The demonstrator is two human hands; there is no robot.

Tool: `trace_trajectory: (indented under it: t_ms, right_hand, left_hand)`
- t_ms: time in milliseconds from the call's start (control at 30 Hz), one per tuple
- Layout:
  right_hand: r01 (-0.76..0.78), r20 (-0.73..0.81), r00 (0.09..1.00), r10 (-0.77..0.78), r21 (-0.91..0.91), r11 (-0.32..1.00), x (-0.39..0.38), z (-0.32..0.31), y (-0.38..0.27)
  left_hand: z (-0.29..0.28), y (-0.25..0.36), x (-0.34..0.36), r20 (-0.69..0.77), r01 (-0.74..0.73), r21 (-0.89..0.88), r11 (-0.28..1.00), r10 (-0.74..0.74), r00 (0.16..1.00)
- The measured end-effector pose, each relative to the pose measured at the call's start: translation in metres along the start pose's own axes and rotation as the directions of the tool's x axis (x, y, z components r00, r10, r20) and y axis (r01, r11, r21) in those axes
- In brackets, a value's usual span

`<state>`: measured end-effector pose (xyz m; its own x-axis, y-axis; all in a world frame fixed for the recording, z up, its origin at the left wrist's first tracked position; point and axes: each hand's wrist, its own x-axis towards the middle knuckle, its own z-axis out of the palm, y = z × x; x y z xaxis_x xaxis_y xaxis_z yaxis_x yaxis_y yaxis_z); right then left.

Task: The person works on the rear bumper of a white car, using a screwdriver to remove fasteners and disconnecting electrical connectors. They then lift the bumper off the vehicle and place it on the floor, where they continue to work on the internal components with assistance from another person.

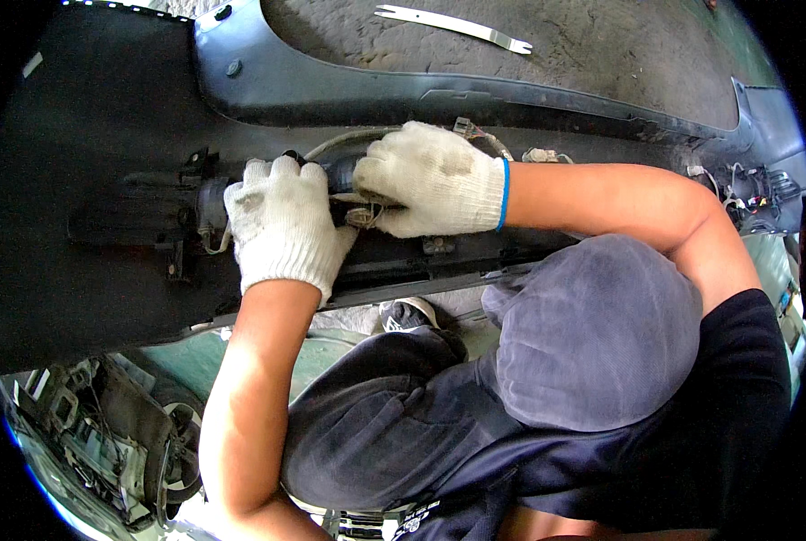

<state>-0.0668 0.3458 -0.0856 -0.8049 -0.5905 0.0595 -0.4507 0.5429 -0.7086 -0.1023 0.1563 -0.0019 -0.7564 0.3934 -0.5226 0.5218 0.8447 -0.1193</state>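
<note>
My left hand (287, 219), in a white knit glove, is closed, its bent fingers pressed onto a dark fitting inside a large black car bumper (96, 298). Close to its right, my right hand (432, 180), gloved with a blue cuff edge, is closed with its fingertips turned toward the left hand. Between the two hands shows a dark rounded part (340, 175). Thin wires with a small pale piece (361, 216) come out below the right fingers. Behind the hands runs a beige wiring harness (340, 140). What either hand grips is hidden by the gloves.
A white pry tool (457, 29) lies on the grey floor beyond the bumper. More connectors (540, 156) and wiring sit along the bumper's right side. A grey cap (601, 334) covers the lower right. Car parts and a wheel (182, 446) stand at the lower left.
</note>
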Motion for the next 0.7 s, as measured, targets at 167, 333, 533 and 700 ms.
trace_trajectory:
  t_ms: [167, 333, 533, 700]
  right_hand:
    - [-0.019, -0.019, 1.0, 0.019, -0.031, 0.999, -0.002, 0.007, 0.0]
    - [-0.042, 0.007, 0.999, 0.042, -0.004, 0.999, -0.005, 0.01, 0.0]
    - [-0.12, 0.094, 0.989, 0.119, 0.009, 0.993, -0.001, 0.007, -0.005]
    - [-0.121, 0.059, 0.991, 0.121, 0.004, 0.993, -0.005, 0.009, -0.005]
  left_hand:
    - [0.002, 0.0, 0.001, -0.004, -0.012, -0.007, 1.0, 0.012, 1.0]
    - [0.007, -0.003, 0.001, -0.016, -0.013, 0.003, 1.0, 0.013, 1.0]
    - [0.002, -0.008, 0.005, 0.046, -0.023, -0.03, 0.999, 0.024, 0.999]
    - [0.004, -0.005, 0.004, 0.023, -0.051, -0.019, 0.999, 0.052, 0.998]
